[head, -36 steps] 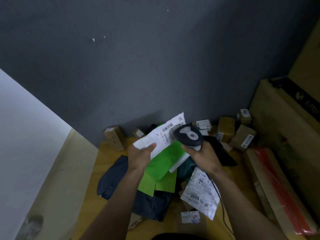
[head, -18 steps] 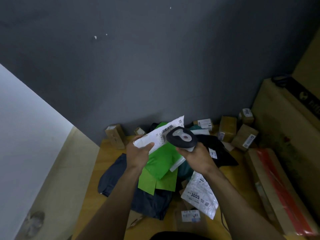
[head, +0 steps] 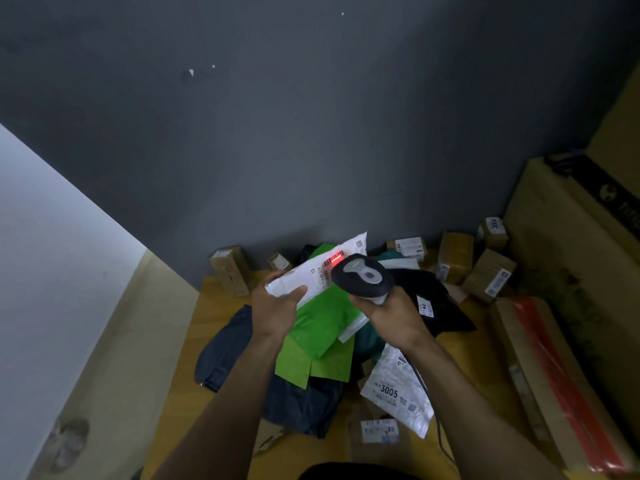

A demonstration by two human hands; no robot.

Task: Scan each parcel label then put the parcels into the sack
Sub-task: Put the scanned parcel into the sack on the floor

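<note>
Tabletop (head: 464, 344) in yellow against grey wall (head: 311, 133) (left hand (head: 273, 313) gripping white parcel (head: 311, 275), right hand (head: 391, 313) gripping scanner (head: 360, 277))

One wide-angle view, worn on the person's head, looks forward and down. Both forearms (head: 235, 393) run in from the bottom edge to the left hand (head: 277, 315) and right hand (head: 393, 318), near the camera at lower centre. The tabletop (head: 464, 351) fills the lower middle; a grey wall (head: 311, 150) takes the upper half.
</note>
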